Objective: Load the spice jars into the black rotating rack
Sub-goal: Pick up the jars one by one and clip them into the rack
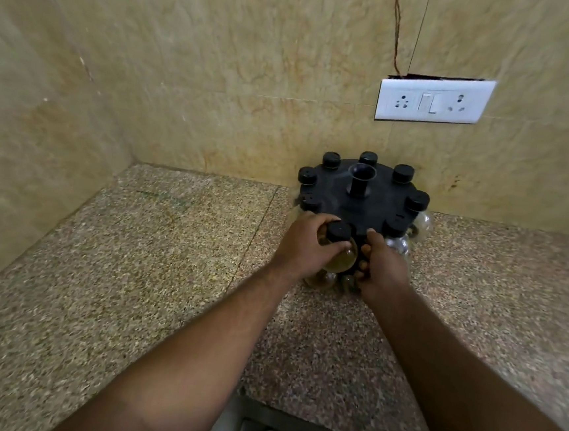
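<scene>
At the very bottom of the view we see a grey metal sink edge (257, 429) set into the speckled granite countertop (133, 271). Two bare forearms reach away from us over the stone toward the far right corner.

The left hand (302, 248) grasps a spice jar (341, 254), its fingers and thumb curled round the neck just under the black cap. The jar's round glass body holds something yellowish-brown. It sits at the near edge of the black rotating rack (356, 206), between the two hands. We cannot tell whether it is seated in a slot.

Just to the right, the right hand (383, 268) grips the rack itself. The thumb lies on the top plate and the fingers curl under its near rim.

Below the hands, more glass jar bodies (320, 280) show on a lower level. Clear jars (399, 246) hang at the rack's right side.

Round the rim of the top plate stand seven more black jar caps (403, 173). A hollow black centre post (361, 180) rises upright from the middle.

The rack stands close against the beige marble-look wall (220, 72). Higher on that wall, to the right, is a white socket-and-switch plate (434, 99), with a dark crack (396, 29) running up from its top edge.
</scene>
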### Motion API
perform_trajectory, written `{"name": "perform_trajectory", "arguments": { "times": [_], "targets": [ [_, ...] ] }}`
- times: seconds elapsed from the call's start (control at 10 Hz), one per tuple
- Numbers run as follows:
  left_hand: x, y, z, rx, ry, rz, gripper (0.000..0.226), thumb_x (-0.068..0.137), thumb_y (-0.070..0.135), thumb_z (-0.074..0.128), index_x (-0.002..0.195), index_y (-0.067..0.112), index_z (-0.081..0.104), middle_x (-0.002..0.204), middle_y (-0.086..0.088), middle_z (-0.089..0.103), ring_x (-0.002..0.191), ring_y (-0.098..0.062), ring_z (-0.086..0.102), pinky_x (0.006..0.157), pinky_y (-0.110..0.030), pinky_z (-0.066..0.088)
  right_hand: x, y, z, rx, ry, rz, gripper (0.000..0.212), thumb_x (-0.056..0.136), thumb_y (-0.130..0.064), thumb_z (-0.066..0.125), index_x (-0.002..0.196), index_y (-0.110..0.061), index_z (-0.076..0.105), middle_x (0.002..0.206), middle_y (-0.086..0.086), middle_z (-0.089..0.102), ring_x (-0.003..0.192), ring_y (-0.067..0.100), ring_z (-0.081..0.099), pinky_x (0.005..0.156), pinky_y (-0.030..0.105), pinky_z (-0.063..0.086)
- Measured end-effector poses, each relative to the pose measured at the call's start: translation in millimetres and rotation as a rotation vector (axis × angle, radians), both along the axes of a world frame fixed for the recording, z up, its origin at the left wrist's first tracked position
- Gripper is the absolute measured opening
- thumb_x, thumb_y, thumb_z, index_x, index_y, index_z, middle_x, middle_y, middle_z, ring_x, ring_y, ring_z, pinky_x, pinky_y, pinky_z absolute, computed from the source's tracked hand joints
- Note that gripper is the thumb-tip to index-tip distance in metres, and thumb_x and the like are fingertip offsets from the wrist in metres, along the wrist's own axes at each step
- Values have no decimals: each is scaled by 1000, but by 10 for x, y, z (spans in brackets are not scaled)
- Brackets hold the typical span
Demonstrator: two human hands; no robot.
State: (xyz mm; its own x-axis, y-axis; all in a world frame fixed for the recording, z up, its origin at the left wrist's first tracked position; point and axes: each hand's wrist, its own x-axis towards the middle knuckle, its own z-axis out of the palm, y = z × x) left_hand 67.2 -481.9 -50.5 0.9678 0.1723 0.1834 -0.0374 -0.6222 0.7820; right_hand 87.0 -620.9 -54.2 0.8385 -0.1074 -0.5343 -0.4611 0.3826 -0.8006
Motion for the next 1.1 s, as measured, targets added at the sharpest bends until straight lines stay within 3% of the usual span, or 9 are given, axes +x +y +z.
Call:
{"name": "perform_trajectory", "arguments": {
  "times": [0.4,0.7,0.9,1.0,1.1],
  "targets": [
    [146,-188,18,210,8,141,58,81,56,73,129,24,59,121,3,56,110,-18,58,79,-35,51,78,-61,41,-119,40,124,24,92,-32,68,77,-14,61,56,1,46,40,12,35,43,24,29],
    [145,-264,-68,154,-31,233,59,80,56,74,128,24,60,122,0,58,110,-21,59,81,-45,57,18,-10,68,-141,31,100,21,94,-32,65,84,-14,63,55,1,47,39,12,38,43,23,34],
    [-9,-177,-29,108,-77,212,62,86,52,70,138,24,53,128,2,58,110,-15,59,84,-36,55,-178,-60,140,-180,-5,84,14,94,-23,64,87,-11,63,61,1,50,47,13,42,44,21,35],
    [-143,-134,0,48,-156,208,51,90,42,68,135,23,56,116,3,58,100,-13,57,80,-32,54,-280,-98,176,-233,-106,103,14,94,-20,62,82,-12,66,69,2,62,54,12,52,45,23,39],
    [-267,-99,91,24,-218,235,46,91,36,68,133,20,58,108,4,55,93,-12,56,75,-31,55,-345,-83,221,-416,-303,137,18,92,-29,62,86,-16,73,84,3,72,79,18,67,64,32,54]
  ]
}}
